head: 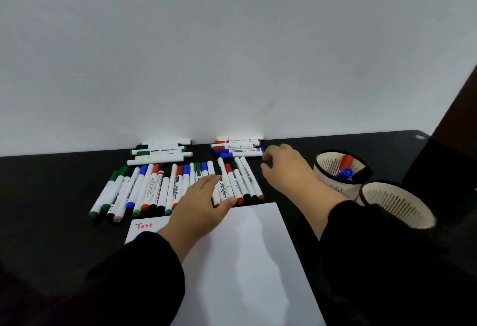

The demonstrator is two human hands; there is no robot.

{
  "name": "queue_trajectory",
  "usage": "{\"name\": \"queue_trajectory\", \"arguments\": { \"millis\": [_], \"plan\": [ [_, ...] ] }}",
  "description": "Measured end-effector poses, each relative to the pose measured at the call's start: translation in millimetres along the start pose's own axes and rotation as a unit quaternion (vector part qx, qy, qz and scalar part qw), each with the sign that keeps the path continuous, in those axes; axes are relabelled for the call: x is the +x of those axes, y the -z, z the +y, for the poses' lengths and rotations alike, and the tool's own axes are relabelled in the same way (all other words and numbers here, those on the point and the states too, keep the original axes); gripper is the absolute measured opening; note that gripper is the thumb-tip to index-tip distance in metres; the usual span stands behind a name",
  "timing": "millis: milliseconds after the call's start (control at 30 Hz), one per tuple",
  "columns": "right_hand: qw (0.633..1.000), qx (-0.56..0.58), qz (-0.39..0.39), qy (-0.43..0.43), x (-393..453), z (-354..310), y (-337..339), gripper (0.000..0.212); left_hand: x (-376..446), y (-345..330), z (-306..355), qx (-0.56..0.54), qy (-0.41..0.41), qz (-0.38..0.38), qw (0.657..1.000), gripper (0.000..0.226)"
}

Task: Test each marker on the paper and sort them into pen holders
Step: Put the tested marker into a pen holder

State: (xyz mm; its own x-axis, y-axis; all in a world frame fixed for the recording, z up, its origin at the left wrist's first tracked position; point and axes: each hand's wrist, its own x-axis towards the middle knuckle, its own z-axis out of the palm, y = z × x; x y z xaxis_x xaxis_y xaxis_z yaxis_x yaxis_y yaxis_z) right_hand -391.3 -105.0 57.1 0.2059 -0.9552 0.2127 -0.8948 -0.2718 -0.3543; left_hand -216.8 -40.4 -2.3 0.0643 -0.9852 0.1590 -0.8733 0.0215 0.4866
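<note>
Markers spread in a row on a matte black table (51, 183), beyond a smooth white paper (245, 261).

The left hand (204, 204) is laid flat, fingers straight, on the row of markers (154, 189). The right hand (281, 168) is seen curled beside the stacked markers (237, 148); a grip cannot be told. Two round ribbed pen holders (397, 204) stand right of it, the far one holding markers.

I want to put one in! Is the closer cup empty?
Looks empty: the nearer pen holder shows only bare inner wall, though its bottom is hidden. The farther holder has markers.
</note>
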Motion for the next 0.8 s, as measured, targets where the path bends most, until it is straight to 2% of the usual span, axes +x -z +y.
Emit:
{"name": "queue_trajectory", "arguments": {
  "millis": [267,433,800],
  "plan": [
    [0.998,-0.037,-0.054,-0.024,87,12,-63,0.045,72,-6,-43,0.083,-0.026,-0.075,0.993,0.079],
    [0.994,-0.090,-0.058,-0.002,116,23,-87,0.046,87,-9,-56,0.117,-0.047,-0.126,0.984,0.082],
    [0.985,-0.160,-0.041,0.055,128,28,-105,0.033,88,-10,-61,0.117,-0.039,-0.143,0.982,0.081]
  ]
}}
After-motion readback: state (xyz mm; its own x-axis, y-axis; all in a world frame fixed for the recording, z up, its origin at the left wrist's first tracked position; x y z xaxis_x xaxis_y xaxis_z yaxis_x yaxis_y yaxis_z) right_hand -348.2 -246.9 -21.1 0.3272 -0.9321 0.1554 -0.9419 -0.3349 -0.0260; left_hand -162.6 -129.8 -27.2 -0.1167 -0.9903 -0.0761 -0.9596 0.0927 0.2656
